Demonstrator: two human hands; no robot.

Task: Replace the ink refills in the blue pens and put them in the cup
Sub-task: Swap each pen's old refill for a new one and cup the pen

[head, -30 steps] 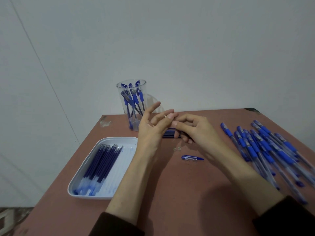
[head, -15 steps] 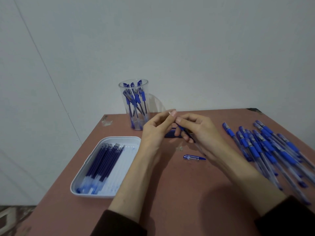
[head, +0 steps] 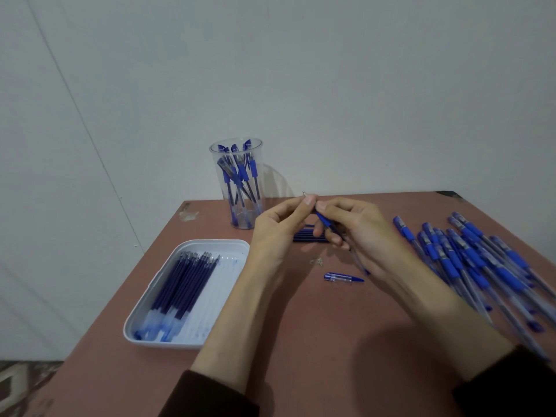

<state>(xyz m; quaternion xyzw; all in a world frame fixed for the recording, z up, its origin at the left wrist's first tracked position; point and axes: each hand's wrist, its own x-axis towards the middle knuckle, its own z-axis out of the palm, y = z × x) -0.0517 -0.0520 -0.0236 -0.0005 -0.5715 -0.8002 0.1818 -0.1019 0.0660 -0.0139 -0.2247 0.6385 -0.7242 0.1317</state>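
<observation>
1. Reddish-brown table [head: 301, 341] against a pale wall [head: 331, 85]: at its centre, the right hand [head: 364, 233] gripped a blue pen [head: 326, 222] while the left hand [head: 276, 233] pinched its tip end.
2. A loose cap [head: 343, 277] lay at 5 o'clock from the hands.
3. Cup [head: 237, 182] of pens stood at 11 o'clock, refill tray [head: 210, 242] at 8, pen pile [head: 481, 260] at 3.

I count one clear cup [head: 240, 219], one white tray [head: 210, 243], one loose pen cap [head: 341, 277]; the refills [head: 183, 284] and the piled pens [head: 469, 260] at right overlap too much for me to count
</observation>
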